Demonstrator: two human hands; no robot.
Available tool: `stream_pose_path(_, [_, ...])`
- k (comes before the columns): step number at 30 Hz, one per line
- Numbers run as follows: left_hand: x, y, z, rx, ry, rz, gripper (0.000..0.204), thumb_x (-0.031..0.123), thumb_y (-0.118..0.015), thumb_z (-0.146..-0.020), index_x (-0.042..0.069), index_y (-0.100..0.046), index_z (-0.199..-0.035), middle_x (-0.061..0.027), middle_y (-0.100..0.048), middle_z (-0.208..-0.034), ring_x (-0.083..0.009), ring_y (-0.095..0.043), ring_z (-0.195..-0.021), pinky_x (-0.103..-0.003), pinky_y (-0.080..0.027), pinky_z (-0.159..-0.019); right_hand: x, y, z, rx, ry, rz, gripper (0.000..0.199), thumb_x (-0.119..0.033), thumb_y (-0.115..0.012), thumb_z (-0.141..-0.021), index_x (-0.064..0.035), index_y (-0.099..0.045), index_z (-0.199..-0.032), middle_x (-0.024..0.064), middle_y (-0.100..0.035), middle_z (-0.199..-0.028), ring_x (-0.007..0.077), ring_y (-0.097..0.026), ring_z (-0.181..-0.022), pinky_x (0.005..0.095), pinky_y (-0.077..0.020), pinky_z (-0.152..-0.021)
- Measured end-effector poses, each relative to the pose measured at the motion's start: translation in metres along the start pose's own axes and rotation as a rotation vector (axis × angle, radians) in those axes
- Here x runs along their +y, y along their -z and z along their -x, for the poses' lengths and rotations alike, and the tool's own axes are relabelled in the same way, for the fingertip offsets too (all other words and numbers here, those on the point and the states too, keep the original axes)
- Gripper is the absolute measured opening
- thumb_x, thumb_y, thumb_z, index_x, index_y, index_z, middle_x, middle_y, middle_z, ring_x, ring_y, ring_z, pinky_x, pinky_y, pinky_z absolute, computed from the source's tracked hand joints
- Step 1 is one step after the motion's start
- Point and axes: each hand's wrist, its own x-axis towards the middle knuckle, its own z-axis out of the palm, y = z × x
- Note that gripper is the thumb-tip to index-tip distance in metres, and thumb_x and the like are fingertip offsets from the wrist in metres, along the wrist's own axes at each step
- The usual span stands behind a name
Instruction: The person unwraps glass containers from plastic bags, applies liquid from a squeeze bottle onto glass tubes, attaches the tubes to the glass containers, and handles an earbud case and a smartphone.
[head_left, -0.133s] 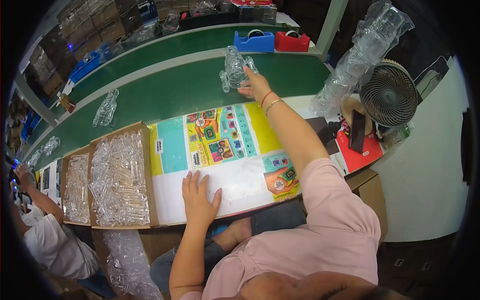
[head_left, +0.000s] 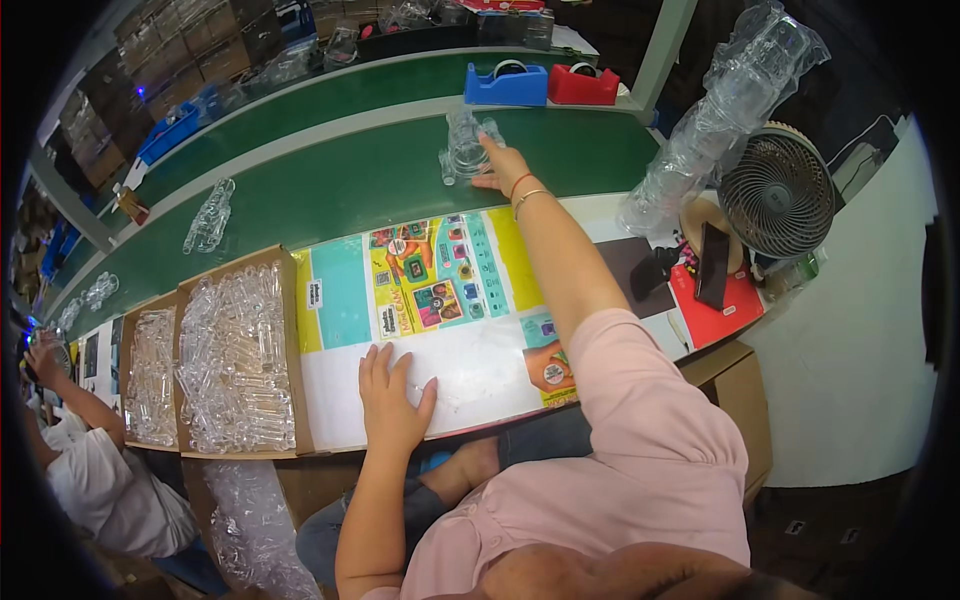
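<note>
My right hand (head_left: 506,170) reaches out over the green belt, its thumb and fingers round the near right side of a bundle of clear plastic pieces (head_left: 462,140). Rounded and tube-like shapes show in the bundle, but its exact kind is unclear. The fingers hide part of it. My left hand (head_left: 391,405) lies palm down with fingers spread on the white part of the printed sheet (head_left: 335,385) covering the worktop, holding nothing. To its left, a cardboard box (head_left: 302,400) is full of small clear plastic tube-like pieces (head_left: 240,360).
More clear plastic pieces (head_left: 210,215) lie on the green belt (head_left: 330,185). Blue (head_left: 506,86) and red (head_left: 584,86) tape dispensers stand beyond it. At right are a tall wrapped clear stack (head_left: 700,130), a fan (head_left: 776,190) and a phone (head_left: 712,265). A co-worker's arm (head_left: 90,410) is at far left.
My right hand has shifted slightly left, and the clear bundle has come a little nearer to me. My left hand stays flat on the sheet.
</note>
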Motion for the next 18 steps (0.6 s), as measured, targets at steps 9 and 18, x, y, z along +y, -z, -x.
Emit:
stream_pose_path(9, [-0.003, -0.002, 0.003, 0.002, 0.008, -0.017, 0.053, 0.028, -0.07, -0.074, 0.002, -0.053, -0.117, -0.0229, -0.04, -0.132, -0.0419, -0.031, -0.127, -0.052, -0.023, -0.107, 0.022, 0.039, 0.075, 0.158, 0.321, 0.263, 0.07, -0.039, -0.063, -0.085, 0.0006, -0.033, -0.134, 0.023, -0.041, -0.129, 0.0339, -0.057, -0.104, 0.0373, -0.0487, -0.088])
stream_pose_path(18, [0.0, -0.009, 0.001, -0.04, -0.142, -0.213, 0.056, 0.033, -0.061, -0.083, 0.005, -0.045, -0.129, -0.0235, -0.036, -0.136, -0.0396, -0.031, -0.129, -0.054, -0.017, -0.108, 0.056, 0.135, 0.289, -0.617, 1.076, 1.454, 0.055, -0.031, -0.064, -0.08, -0.007, -0.047, -0.126, 0.0194, -0.041, -0.133, 0.0377, -0.038, -0.124, 0.0528, -0.0237, -0.107])
